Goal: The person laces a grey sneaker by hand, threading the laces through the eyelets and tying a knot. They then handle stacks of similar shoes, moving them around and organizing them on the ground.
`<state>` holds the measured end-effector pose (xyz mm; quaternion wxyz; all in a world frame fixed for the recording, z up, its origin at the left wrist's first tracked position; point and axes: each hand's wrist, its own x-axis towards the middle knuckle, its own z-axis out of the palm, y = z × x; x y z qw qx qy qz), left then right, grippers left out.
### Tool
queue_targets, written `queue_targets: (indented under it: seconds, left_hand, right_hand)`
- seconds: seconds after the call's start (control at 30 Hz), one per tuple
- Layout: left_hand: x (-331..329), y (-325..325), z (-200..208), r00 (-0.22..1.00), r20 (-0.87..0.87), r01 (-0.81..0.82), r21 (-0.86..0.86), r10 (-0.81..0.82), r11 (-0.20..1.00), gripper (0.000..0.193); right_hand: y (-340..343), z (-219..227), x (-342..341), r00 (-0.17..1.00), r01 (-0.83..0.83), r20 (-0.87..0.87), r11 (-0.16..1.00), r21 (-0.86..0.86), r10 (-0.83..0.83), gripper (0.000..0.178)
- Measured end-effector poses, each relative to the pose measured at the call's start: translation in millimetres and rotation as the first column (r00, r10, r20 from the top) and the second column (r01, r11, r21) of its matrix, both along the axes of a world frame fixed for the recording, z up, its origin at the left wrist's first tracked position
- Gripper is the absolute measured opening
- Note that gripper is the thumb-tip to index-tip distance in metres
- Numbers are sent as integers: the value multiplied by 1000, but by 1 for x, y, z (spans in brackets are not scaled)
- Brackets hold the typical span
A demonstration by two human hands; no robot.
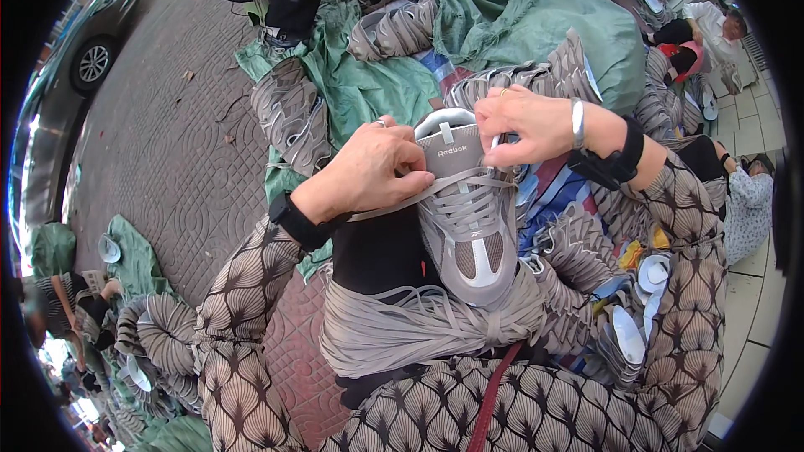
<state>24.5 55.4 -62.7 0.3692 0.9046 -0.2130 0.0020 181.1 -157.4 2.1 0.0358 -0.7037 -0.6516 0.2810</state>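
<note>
Left grip pinched, right grip curled, arms bent

Outdoors, daylight, brightest at the far-left rim; patterned grey-brown pavement fills left of centre, a few dry leaves on it, with redder paving lower down and a dark car along the left edge, silver-spoked wheel toward the pavement. Right side is pale tiles with dark joints, lines bent by the lens. Green cloth and a bulky green sack cover ground at upper centre, plus a blue, white and red striped sheet right of centre.
</note>
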Motion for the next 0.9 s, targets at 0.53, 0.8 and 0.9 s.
queue_targets:
  seconds: [0.53, 0.8, 0.9]
  left_hand:
    - [63, 21, 31, 855, -378, -497, -791, 355, 355, 16]
    - [87, 17, 33, 905, -346, -417, -833, 246, 363, 16]
    - [97, 31, 3, 812, -542, -580, -788, 215, 205, 26]
  right_hand:
    - [94, -3, 60, 212, 920, -838, 392, -3, -503, 9]
    - [80, -4, 23, 208, 722, -925, 688, -75, -319, 16]
    - [114, -25, 46, 320, 814, -930, 555, 171, -183, 18]
